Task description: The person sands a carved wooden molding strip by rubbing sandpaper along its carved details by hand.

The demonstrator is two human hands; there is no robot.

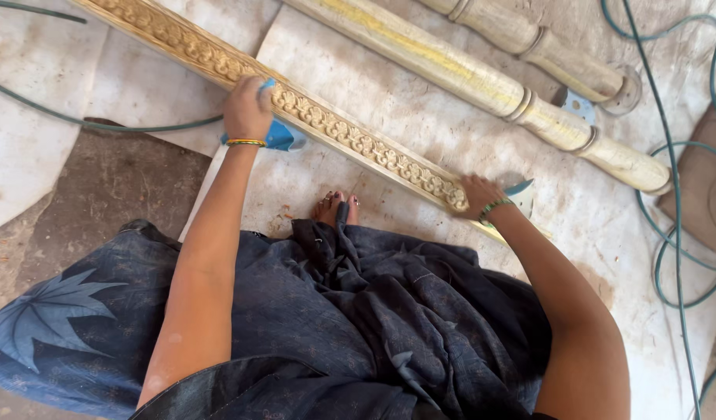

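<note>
Carved wooden moulding strip (350, 140) lies diagonally on white floor sheet (420, 109), far left to near right.

Left hand (247, 107): grip closed on blue pad (279, 137), pressed on strip's carved face.

Right hand (479, 194): fingers curled over strip's near right end, steadying it; pale blue piece (523, 193) just beside, whether held cannot tell.

Two turned wooden posts (482, 78) far right, parallel to strip.

Green hose (673, 179) coils at right edge.

Bare foot (335, 208) near strip.

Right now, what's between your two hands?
In the head view, a stretch of the carved wooden strip runs from the left hand to the right hand, its leafy pattern bare.
</note>
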